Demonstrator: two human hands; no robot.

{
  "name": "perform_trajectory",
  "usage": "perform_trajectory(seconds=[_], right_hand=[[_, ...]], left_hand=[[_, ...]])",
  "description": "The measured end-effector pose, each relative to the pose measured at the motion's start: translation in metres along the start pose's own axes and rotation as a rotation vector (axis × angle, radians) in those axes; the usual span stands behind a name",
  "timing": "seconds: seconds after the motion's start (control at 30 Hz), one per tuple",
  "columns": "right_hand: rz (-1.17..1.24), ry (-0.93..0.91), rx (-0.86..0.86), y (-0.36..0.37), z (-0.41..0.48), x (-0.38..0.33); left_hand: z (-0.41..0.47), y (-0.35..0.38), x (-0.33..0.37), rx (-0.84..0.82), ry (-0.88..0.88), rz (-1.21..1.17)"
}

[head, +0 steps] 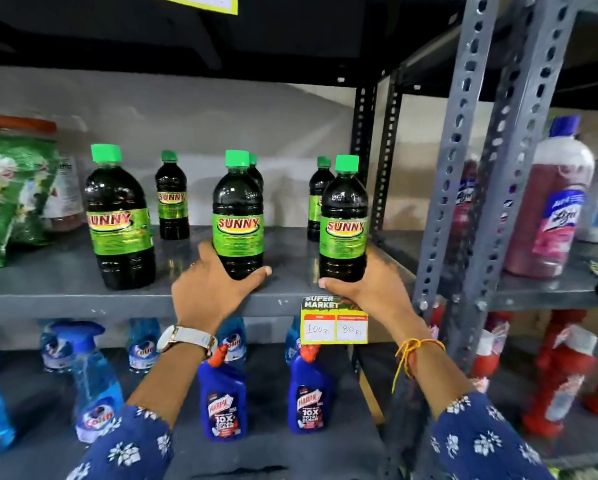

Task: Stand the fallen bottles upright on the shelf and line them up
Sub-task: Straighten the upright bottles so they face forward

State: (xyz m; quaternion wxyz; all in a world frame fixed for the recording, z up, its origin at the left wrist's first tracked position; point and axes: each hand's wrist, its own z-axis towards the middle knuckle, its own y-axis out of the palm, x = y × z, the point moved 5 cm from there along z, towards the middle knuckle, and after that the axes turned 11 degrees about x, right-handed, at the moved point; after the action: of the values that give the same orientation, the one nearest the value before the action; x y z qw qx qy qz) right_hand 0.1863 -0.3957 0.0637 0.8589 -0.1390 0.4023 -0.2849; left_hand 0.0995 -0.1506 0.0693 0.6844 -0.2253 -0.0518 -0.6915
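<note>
Several dark bottles with green caps and green "SUNNY" labels stand upright on the grey shelf point(65, 278). My left hand point(209, 289) grips the base of the middle front bottle point(238, 216). My right hand point(363, 289) grips the base of the right front bottle point(343, 220) near the shelf's right end. A larger bottle point(119, 220) stands alone at the front left. Smaller-looking ones stand behind: one at the back left point(171, 197), one mostly hidden behind the middle bottle point(256, 174), one behind the right bottle point(316, 199).
A green printed pouch point(10, 195) fills the shelf's left end. A perforated grey upright point(453, 168) bounds the right side, with pink Lizol bottles point(550, 202) beyond it. A yellow price tag point(334, 322) hangs on the shelf edge. Blue spray and Harpic bottles point(223, 400) stand below.
</note>
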Motion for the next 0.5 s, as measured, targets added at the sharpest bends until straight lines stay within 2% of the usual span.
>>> perform_trajectory(seconds=[0.5], right_hand=[[-0.004, -0.014, 0.005, -0.0062, -0.0026, -0.0057]], left_hand=[[-0.0015, 0.0013, -0.0033, -0.069, -0.055, -0.011]])
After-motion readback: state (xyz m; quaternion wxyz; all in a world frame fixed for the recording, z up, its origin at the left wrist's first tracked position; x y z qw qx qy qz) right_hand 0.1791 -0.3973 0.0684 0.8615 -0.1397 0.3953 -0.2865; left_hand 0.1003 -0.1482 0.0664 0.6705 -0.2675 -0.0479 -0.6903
